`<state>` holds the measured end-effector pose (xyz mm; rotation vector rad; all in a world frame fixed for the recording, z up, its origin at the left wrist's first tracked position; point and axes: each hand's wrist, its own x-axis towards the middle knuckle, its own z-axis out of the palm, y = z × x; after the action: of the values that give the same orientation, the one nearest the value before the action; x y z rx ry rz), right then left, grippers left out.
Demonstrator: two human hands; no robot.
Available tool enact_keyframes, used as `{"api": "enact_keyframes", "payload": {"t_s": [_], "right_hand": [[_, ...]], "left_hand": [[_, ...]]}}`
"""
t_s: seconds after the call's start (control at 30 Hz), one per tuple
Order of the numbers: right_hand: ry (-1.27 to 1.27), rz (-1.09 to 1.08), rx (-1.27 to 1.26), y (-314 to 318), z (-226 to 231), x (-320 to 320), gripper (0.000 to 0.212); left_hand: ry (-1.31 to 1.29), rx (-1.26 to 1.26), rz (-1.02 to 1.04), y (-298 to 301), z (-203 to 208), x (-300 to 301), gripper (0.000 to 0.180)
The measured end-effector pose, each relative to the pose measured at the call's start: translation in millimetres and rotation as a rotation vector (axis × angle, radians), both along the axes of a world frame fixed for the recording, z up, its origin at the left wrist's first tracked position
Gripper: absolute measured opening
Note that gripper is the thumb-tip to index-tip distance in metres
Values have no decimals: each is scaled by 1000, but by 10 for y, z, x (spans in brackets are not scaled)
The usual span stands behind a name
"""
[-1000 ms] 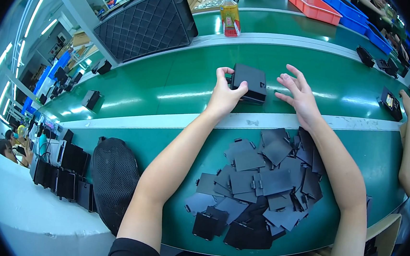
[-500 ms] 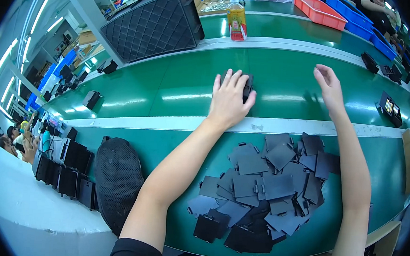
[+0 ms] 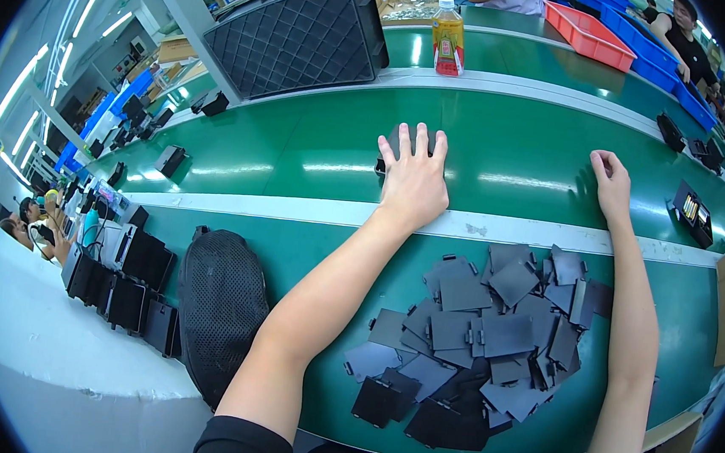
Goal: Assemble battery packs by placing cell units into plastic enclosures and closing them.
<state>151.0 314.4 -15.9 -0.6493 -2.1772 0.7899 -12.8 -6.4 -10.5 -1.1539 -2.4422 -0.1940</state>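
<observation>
Head view, only one angle here. Left hand [image 3: 413, 179] is flat, fingers spread, pressed on top of a small black box [image 3: 394, 144] on the green belt [image 3: 301, 145], just above centre of the frame; the box mostly hides under the palm, only its top and left edge peek out. So that grip is wide and laid over the box, not wrapped round it. Right hand [image 3: 611, 180] sits on the belt toward the upper right, well apart from the box, fingers curled in loosely, holding nothing I can see. Lower centre-right on the green surface [image 3: 293, 238] there's a messy pile of dark plates [image 3: 481, 338] between both forearms. Black crate [image 3: 296, 38] upper left, a bottle [image 3: 448, 37] top centre, red bin [image 3: 590, 36] upper right
</observation>
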Motion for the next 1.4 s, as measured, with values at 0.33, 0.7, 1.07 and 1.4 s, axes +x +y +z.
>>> {"api": "enact_keyframes", "payload": {"t_s": [0.33,0.7,1.07,1.4], "right_hand": [[24,82,-16,-54,-22,-53,28],[39,99,-22,-72,-35,-56,27],[79,207,81,-288,170,-12,23],[-168,768,795,-1925,739,-117,59]], "left_hand": [[56,8,49,26,-16,77,48],[-63,-35,181,-100,49,-166,40],[220,49,-113,-69,70,-69,24],[44,-65,-343,359,-125,340,26]]}}
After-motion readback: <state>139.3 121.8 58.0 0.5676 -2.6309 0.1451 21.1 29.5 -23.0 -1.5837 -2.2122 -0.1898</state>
